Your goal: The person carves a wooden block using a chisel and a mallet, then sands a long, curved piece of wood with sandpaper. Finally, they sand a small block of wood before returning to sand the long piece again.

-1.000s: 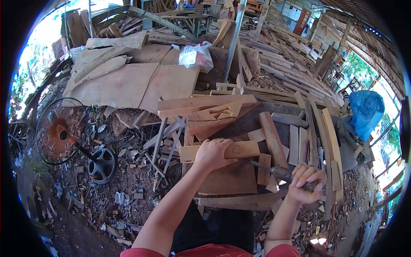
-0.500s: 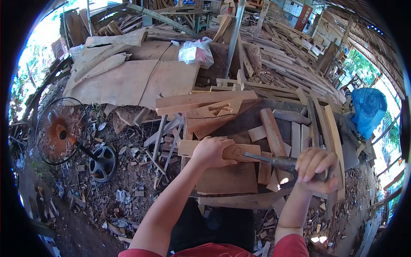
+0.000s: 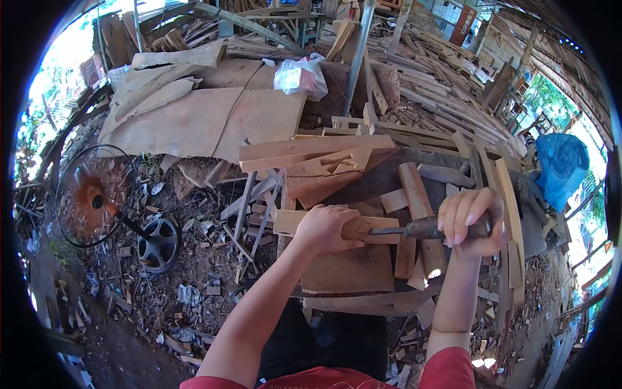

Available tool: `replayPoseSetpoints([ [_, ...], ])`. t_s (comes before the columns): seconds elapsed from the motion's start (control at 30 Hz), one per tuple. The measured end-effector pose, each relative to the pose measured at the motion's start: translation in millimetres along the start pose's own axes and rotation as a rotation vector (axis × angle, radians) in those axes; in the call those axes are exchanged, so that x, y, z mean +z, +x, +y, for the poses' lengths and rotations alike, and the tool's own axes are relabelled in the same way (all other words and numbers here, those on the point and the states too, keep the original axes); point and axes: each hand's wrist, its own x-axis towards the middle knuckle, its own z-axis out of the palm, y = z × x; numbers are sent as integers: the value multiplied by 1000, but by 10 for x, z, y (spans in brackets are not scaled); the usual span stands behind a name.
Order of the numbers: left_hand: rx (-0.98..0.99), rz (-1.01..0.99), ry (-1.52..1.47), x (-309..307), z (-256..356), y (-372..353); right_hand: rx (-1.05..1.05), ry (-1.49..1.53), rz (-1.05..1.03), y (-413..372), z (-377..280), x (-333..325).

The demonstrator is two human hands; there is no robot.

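Observation:
My left hand [image 3: 329,230] grips a pale wooden block [image 3: 289,222] lying across the workbench, its fingers over the top. A small outline is marked on the block's right part, beside my fingers. My right hand [image 3: 472,222] is closed around the dark handle of a chisel [image 3: 418,229]. The chisel lies nearly level, its metal blade pointing left with the tip at the marked part of the block. Under the block is a flat brown board [image 3: 348,269].
Cut wood pieces [image 3: 414,188] and a notched timber [image 3: 337,165] lie behind the block. A standing fan [image 3: 97,198] is at left, a plastic bag [image 3: 301,78] on sheets beyond. A blue tarp [image 3: 561,170] hangs at right. Scraps litter the ground.
My right hand has risen slightly and turned, bringing the chisel more level. The whole view has shifted slightly. My left hand still holds the block.

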Motion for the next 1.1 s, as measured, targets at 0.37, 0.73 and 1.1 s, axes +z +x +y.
replayPoseSetpoints([
  [0.37,-8,6,-7,-9,10,-8,27,21,10,50,-5,-26],
  [0.73,2,6,2,-17,20,-4,57,11,-10,80,7,-27],
  [1.1,0,30,-9,16,1,-8,16,36,19,22,-6,-34],
])
